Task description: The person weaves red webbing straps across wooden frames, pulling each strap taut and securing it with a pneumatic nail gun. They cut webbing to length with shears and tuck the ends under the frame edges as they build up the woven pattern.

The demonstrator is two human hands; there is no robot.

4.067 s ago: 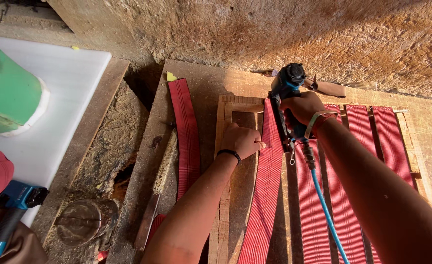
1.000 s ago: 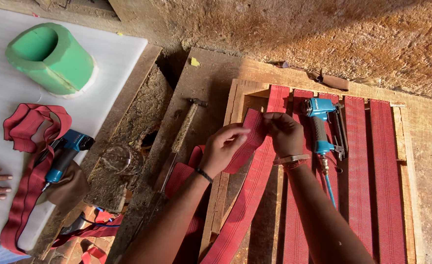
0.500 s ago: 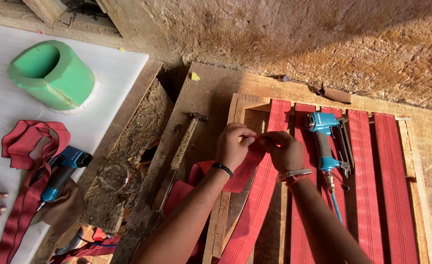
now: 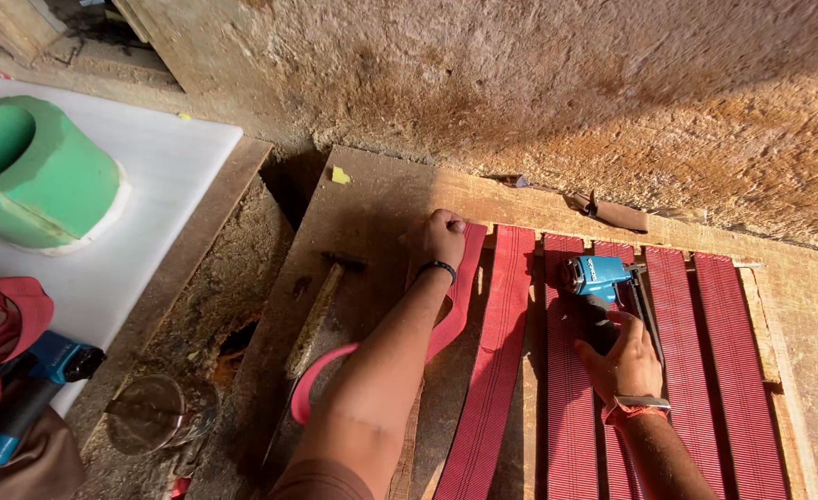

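Red ribbed webbing strap (image 4: 455, 306) curls loosely under left hand (image 4: 437, 238).

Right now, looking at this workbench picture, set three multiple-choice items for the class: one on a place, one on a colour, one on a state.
1. Where does the hammer lie?
A. left of the wooden frame
B. on the white sheet
C. across the red straps

2. What colour is the foam block?
A. yellow
B. green
C. black

3. What is the right hand doing?
A. resting flat and empty
B. gripping the blue stapler
C. lifting the hammer

Answers: 1 A, it rests on the board beside the frame's left side. 2 B, the block on the white sheet is green. 3 B, its fingers wrap the stapler's handle, while the left hand presses a red strap.
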